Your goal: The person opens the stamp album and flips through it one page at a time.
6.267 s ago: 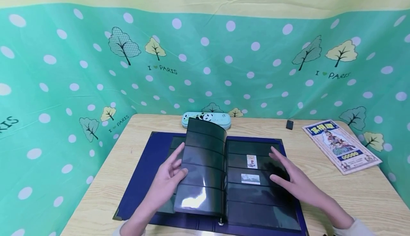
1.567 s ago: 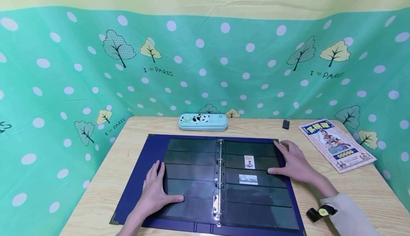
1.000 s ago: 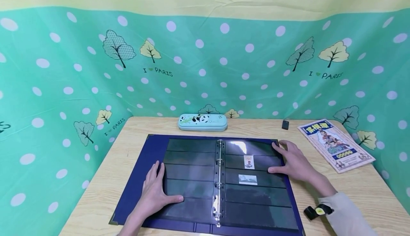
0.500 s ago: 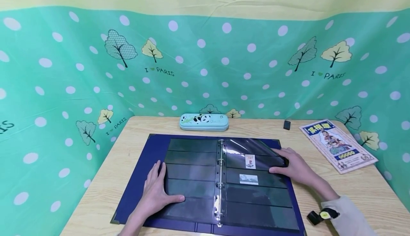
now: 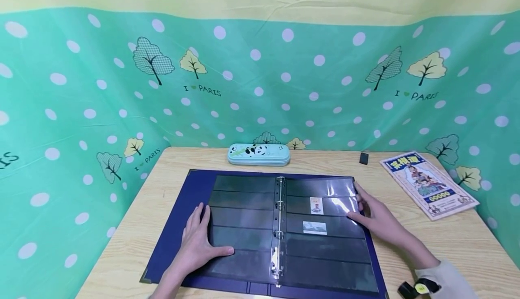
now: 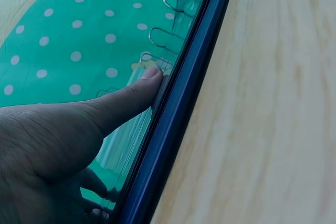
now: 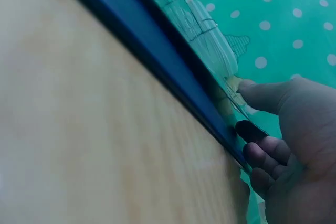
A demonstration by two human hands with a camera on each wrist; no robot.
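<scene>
A blue stamp album [image 5: 172, 227] lies spread on the table, its black pocket pages joined by metal rings [image 5: 278, 234]. My left hand [image 5: 195, 247] rests on the left page [image 5: 243, 220], thumb stretched out over it. At the right page [image 5: 325, 249], my right hand [image 5: 379, 218] pinches the outer edge, thumb above and forefinger underneath; the right wrist view shows this edge [image 7: 239, 107] lifted from the cover. Two stamps sit in that page's pockets: an upright colored one [image 5: 316, 205] and a wide grey one [image 5: 314, 228].
Behind the album stands a light-blue panda pencil case [image 5: 258, 154]. A small black object [image 5: 364, 158] and a printed booklet [image 5: 429, 185] lie at the back right of the wooden table [image 5: 134, 227]. A green dotted cloth [image 5: 260, 87] hangs behind.
Earlier a page was turned over to the left and lay flat. Since then my right hand has slid along the right page's outer edge and taken hold of it. My left hand stays put.
</scene>
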